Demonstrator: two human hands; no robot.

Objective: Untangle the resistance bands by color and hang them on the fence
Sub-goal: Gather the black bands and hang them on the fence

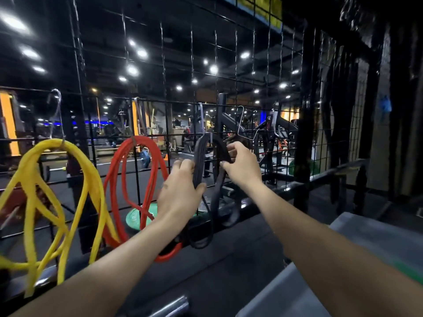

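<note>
Up against the black wire fence [238, 65], both hands work on the black bands [201, 156], which loop over a hook on one of the horizontal wires and hang down in front of the mesh. On the left strand of that loop, the left hand [180, 193] has its thumb on one side and its fingers curled round the other, so it grips the band. Near the top of the right strand, the right hand [240, 163] pinches the band between thumb and fingertips, its other fingers bent above it. Below the hands the black bands trail down in dark loops that end near the rail at the foot of the fence. Just to the left, the red bands [137, 175] hang from their own hook on the same wire, falling in several long loops whose lowest bend passes behind the left forearm. Further left, the yellow bands [57, 191] hang from a metal hook [57, 110] in wide overlapping loops, with loose ends dropping toward the lower edge of the view. An empty wire hook [243, 124] sits on the mesh just above and right of the right hand. Behind the fence a green weight plate [137, 217] lies on the floor, partly hidden by the red loops. Beyond it the gym is dim and blurred, lit by round ceiling lamps.
</note>
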